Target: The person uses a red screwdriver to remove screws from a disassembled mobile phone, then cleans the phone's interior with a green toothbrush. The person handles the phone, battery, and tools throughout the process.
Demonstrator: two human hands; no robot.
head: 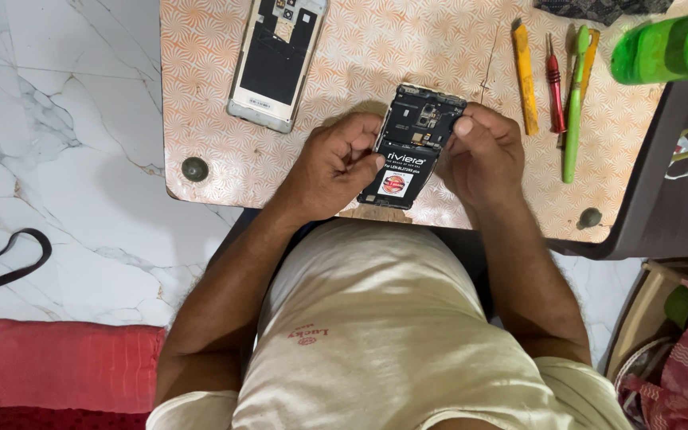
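An opened phone body (pixel 412 146), black inside with its battery and circuit board showing, lies near the front edge of a small patterned table (pixel 216 135). My left hand (pixel 332 166) grips its left edge with curled fingers. On the other side, my right hand (pixel 479 151) holds the upper right edge, thumb on the corner. A second opened phone shell (pixel 275 57) rests at the table's far left, apart from both hands.
Right of the hands lie a yellow pry tool (pixel 525 78), a red screwdriver (pixel 555 84) and a green tool (pixel 574 111). A green bottle (pixel 670 46) sits at the far right. A red cushion (pixel 69 362) and a black strap (pixel 9 263) lie on the marble floor.
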